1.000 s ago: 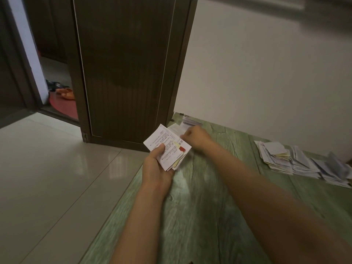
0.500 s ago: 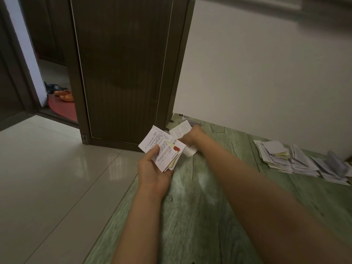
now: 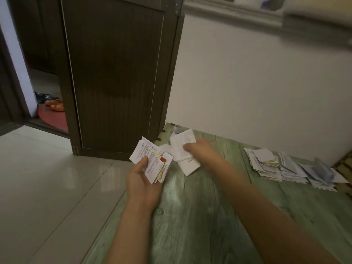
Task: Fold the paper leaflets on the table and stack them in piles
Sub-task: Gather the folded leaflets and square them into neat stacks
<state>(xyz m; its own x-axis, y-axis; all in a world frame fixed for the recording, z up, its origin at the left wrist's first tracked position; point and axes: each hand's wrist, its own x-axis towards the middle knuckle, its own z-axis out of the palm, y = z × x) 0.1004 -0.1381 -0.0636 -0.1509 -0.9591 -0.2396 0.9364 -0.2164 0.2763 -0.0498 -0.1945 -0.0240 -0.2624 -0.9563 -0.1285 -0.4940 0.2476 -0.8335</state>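
Observation:
My left hand [image 3: 142, 182] holds a small stack of folded leaflets [image 3: 152, 161] with printed text and a red mark, thumb on top, above the left edge of the green table [image 3: 190, 216]. Just to the right, my right hand [image 3: 200, 150] grips a white folded leaflet [image 3: 182, 146] lifted off the table's far left corner. A few loose white leaflets [image 3: 189, 166] lie under and beside it. Along the wall at the right lie several overlapping piles of folded leaflets [image 3: 276, 166].
A dark brown door [image 3: 118, 73] stands behind the table's far left corner. A pale wall [image 3: 257, 82] runs along the table's far side. Glossy floor tiles [image 3: 47, 178] lie to the left. Orange slippers [image 3: 56, 105] sit on a red mat in the doorway.
My right hand has picked a white leaflet off the corner and drawn it up and toward me. The left hand with its stack has stayed about where it was.

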